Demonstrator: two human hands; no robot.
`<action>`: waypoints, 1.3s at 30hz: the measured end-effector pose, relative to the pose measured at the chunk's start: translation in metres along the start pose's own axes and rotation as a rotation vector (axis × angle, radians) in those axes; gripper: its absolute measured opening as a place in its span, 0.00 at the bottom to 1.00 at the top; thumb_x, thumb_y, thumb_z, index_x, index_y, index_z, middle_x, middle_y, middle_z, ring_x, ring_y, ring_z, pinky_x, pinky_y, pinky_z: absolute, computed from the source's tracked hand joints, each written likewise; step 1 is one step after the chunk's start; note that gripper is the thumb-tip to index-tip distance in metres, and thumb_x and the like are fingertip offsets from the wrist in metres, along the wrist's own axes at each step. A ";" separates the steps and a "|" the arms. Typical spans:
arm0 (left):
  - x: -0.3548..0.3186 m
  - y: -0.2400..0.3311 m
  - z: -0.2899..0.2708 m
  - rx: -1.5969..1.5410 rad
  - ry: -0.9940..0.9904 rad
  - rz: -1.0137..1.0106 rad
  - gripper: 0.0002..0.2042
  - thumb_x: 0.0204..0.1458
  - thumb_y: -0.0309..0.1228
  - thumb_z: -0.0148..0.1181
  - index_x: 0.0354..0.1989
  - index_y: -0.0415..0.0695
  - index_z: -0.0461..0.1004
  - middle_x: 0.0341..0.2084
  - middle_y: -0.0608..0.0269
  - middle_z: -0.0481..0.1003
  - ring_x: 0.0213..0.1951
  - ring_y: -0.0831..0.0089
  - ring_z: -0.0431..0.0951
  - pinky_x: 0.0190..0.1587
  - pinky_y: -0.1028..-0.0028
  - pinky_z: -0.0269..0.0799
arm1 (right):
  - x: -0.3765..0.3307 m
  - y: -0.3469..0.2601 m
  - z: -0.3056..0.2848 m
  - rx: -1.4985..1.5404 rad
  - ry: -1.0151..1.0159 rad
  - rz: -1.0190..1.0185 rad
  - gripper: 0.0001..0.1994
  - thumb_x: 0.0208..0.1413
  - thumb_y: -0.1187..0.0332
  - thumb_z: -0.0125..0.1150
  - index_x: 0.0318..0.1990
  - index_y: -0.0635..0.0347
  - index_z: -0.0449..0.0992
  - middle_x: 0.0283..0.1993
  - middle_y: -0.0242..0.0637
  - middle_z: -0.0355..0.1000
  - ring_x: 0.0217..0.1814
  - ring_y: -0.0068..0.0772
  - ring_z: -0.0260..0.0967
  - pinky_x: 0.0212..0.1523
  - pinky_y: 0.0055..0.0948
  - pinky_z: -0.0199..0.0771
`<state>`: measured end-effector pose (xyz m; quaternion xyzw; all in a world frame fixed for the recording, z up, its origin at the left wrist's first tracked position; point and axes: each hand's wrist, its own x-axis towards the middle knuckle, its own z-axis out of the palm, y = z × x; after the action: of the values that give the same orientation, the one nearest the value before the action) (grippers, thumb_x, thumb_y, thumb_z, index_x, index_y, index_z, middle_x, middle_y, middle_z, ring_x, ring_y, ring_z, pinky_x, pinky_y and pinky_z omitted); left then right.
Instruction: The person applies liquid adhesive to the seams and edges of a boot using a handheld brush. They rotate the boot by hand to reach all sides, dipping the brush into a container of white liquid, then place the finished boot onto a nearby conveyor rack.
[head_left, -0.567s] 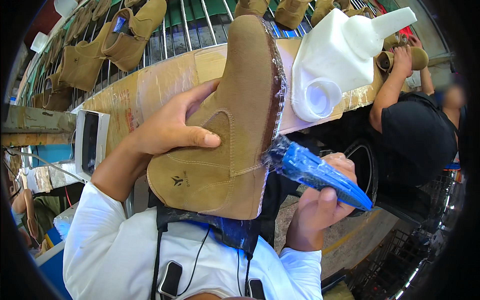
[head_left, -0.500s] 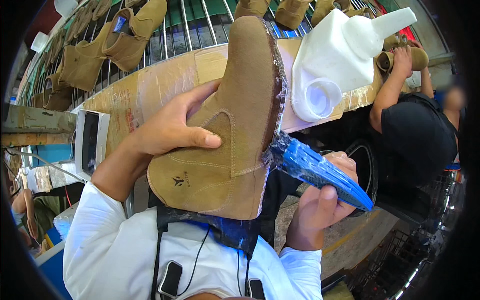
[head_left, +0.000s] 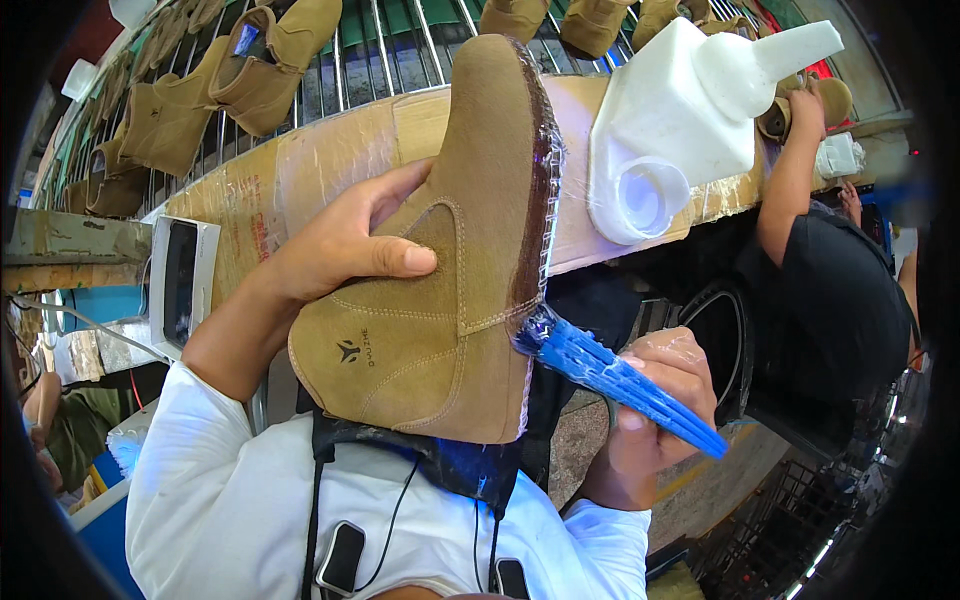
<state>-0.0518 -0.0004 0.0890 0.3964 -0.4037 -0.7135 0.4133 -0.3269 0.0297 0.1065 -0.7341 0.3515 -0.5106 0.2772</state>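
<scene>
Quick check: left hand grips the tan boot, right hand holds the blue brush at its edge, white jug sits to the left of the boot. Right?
Not quite: the white jug sits to the right of the tan boot, per the head view. The left hand and right hand with the blue brush are as you said.

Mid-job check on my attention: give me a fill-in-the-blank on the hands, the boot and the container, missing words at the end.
1. The left hand grips the boot, its ____ lying on the side facing the camera.
2. The right hand holds the brush, whose handle is ____.
3. In this view, the brush tip meets the boot's ____-hand edge.
4. The spouted container is ____ in colour.

Missing words: thumb; blue; right; white.
</scene>
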 end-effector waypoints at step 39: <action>0.015 -0.007 0.003 -0.200 0.093 -0.110 0.39 0.45 0.37 0.65 0.63 0.33 0.53 0.54 0.52 0.67 0.52 0.69 0.72 0.55 0.73 0.67 | 0.027 0.048 0.007 0.521 0.198 0.386 0.12 0.48 0.72 0.62 0.38 0.72 0.75 0.36 0.37 0.73 0.37 0.23 0.67 0.41 0.23 0.66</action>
<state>-0.0612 -0.0110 0.0802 0.4076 -0.2886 -0.7526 0.4292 -0.3256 -0.0203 0.0821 -0.5055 0.3669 -0.5902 0.5115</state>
